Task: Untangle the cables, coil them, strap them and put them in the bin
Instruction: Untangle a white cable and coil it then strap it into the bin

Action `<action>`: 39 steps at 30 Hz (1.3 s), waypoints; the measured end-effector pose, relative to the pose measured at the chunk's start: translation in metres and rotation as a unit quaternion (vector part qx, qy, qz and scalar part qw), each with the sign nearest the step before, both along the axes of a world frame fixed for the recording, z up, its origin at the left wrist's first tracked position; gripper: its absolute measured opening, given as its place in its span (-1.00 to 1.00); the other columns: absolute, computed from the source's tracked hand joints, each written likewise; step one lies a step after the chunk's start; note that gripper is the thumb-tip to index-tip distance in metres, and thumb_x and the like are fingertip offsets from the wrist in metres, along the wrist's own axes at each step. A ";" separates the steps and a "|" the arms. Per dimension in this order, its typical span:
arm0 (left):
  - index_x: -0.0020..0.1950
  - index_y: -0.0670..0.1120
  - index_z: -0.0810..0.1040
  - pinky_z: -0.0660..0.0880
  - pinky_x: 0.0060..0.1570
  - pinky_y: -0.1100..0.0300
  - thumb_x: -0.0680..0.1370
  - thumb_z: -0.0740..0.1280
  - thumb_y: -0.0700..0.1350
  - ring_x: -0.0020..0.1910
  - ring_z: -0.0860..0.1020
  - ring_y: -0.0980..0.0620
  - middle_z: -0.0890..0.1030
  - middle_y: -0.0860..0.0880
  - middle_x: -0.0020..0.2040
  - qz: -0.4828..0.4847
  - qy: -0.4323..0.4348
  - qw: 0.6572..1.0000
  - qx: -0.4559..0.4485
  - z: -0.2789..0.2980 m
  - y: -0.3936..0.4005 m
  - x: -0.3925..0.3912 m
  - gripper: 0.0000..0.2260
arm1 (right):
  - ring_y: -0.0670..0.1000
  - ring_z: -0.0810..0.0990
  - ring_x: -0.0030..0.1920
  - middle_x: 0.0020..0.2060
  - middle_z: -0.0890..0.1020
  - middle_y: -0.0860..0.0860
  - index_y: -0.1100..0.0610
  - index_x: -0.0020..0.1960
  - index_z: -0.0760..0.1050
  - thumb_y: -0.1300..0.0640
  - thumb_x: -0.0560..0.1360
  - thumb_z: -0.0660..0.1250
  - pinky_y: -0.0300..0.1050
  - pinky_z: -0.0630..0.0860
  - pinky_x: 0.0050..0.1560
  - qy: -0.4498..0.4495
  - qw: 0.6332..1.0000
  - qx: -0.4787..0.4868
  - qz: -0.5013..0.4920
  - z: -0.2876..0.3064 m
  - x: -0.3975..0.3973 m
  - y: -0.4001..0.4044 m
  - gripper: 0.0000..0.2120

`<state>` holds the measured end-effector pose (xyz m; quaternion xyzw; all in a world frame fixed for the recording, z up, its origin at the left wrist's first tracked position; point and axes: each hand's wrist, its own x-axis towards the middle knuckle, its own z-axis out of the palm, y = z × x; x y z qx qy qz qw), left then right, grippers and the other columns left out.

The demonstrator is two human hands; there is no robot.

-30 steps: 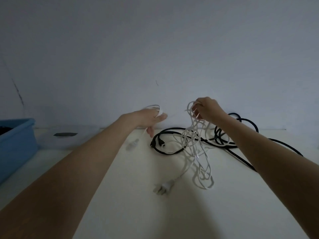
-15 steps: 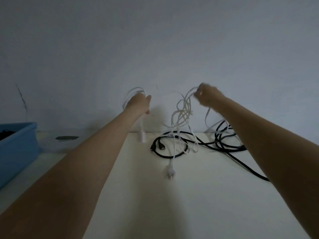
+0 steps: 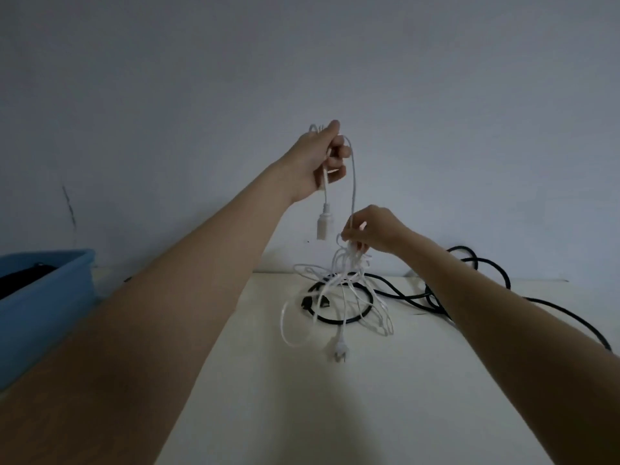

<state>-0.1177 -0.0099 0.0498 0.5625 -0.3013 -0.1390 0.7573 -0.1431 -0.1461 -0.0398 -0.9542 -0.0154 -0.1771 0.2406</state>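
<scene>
My left hand (image 3: 322,159) is raised high and grips one end of the white cable (image 3: 353,182); its white socket end (image 3: 322,224) dangles below the fist. Lower and to the right, my right hand (image 3: 369,231) pinches the same cable where it runs into a tangle of white loops (image 3: 342,280). Those loops hang onto the table, and the white plug (image 3: 339,350) lies at the front. A black cable (image 3: 339,318) lies in a ring under the white loops and trails off to the right behind my right forearm.
A blue bin (image 3: 43,307) stands at the left edge with something dark inside. The cream table (image 3: 352,414) meets a pale wall at the back. More black cable loops (image 3: 483,263) lie at the back right.
My left hand has risen and moved right with the cable end. My right hand has dropped from high up to just above the tangle, now below the left hand.
</scene>
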 end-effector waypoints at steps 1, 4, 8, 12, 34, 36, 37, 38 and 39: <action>-0.33 -0.06 0.30 0.40 -0.46 0.36 0.66 0.09 0.00 -0.65 0.28 0.19 0.44 0.05 -0.55 -0.002 0.026 0.998 -0.058 0.008 0.003 -0.001 -0.64 | -0.11 0.61 -0.33 -0.16 0.66 0.15 0.28 -0.02 0.61 0.21 0.49 0.35 -0.37 0.47 -0.29 0.026 0.999 -0.040 -0.001 -0.006 0.000 0.004 -0.85; -0.33 -0.10 0.31 0.46 -0.47 0.35 0.66 0.08 -0.01 -0.65 0.35 0.17 0.48 0.00 -0.56 0.002 0.055 0.982 -0.179 0.034 0.011 -0.010 -0.62 | 0.12 0.60 0.00 -0.01 0.64 0.18 0.29 0.02 0.58 0.20 0.52 0.25 -0.18 0.47 -0.07 0.099 0.978 -0.181 -0.024 -0.040 -0.002 0.005 -0.80; -0.32 -0.15 0.30 0.49 -0.54 0.31 0.66 0.08 -0.04 -0.66 0.42 0.14 0.53 -0.09 -0.55 0.017 0.067 0.953 -0.296 0.065 0.026 -0.025 -0.62 | 0.18 0.58 0.06 0.05 0.58 0.21 0.27 0.09 0.53 0.26 0.55 0.15 -0.07 0.48 0.02 0.102 0.959 -0.245 -0.100 -0.043 -0.013 -0.012 -0.78; -0.29 -0.10 0.27 0.35 -0.64 0.39 0.66 0.06 -0.01 -0.63 0.47 0.12 0.59 -0.08 -0.49 0.054 0.040 0.958 -0.280 0.077 0.040 -0.027 -0.65 | 0.18 0.51 0.09 0.06 0.51 0.20 0.29 0.11 0.52 0.39 0.52 0.15 -0.05 0.46 -0.07 -0.122 0.925 -0.289 -0.215 0.014 -0.023 -0.032 -0.76; 0.13 -0.11 0.48 0.16 -0.72 0.52 0.62 0.01 0.10 -0.70 0.31 0.24 0.64 0.00 -0.23 -0.169 0.042 0.969 0.176 -0.036 0.049 -0.025 -0.63 | -0.07 0.16 -0.54 -0.50 0.25 0.01 0.14 -0.23 0.43 0.10 0.62 0.13 -0.30 0.13 -0.61 -0.054 0.951 0.296 0.071 0.020 -0.014 -0.002 -0.72; 0.30 -0.06 0.44 0.31 -0.66 0.52 0.61 0.00 0.10 -0.55 0.50 0.22 0.63 -0.06 0.03 -0.234 0.032 0.963 0.127 -0.042 0.038 -0.030 -0.60 | -0.05 0.19 -0.56 -0.51 0.27 0.03 0.17 -0.28 0.41 0.02 0.62 0.08 -0.31 0.16 -0.63 0.005 0.984 0.180 0.016 0.011 -0.011 0.006 -0.62; 0.39 -0.05 0.37 0.44 -0.60 0.45 0.62 0.02 0.08 -0.37 0.62 0.13 0.58 -0.09 0.18 -0.250 0.043 0.964 0.083 -0.045 0.032 -0.029 -0.58 | -0.04 0.22 -0.57 -0.52 0.29 0.03 0.18 -0.31 0.39 -0.02 0.63 0.04 -0.31 0.19 -0.64 0.035 0.989 0.142 -0.003 0.004 -0.010 0.010 -0.56; 0.46 -0.04 0.28 0.55 -0.49 0.33 0.62 0.04 0.07 -0.15 0.67 -0.04 0.48 -0.12 0.32 -0.251 0.065 0.965 0.031 -0.046 0.026 -0.026 -0.57 | -0.03 0.25 -0.59 -0.53 0.31 0.03 0.19 -0.34 0.38 -0.07 0.63 0.00 -0.30 0.23 -0.64 0.059 0.991 0.122 -0.009 -0.003 -0.010 0.014 -0.51; 0.50 0.00 0.20 0.63 -0.34 0.17 0.62 0.08 0.06 0.03 0.62 -0.22 0.36 -0.12 0.43 -0.230 0.092 0.969 -0.022 -0.047 0.020 -0.022 -0.55 | -0.01 0.28 -0.60 -0.53 0.32 0.03 0.19 -0.36 0.37 -0.10 0.63 -0.03 -0.30 0.27 -0.63 0.083 0.990 0.116 -0.007 -0.010 -0.011 0.018 -0.47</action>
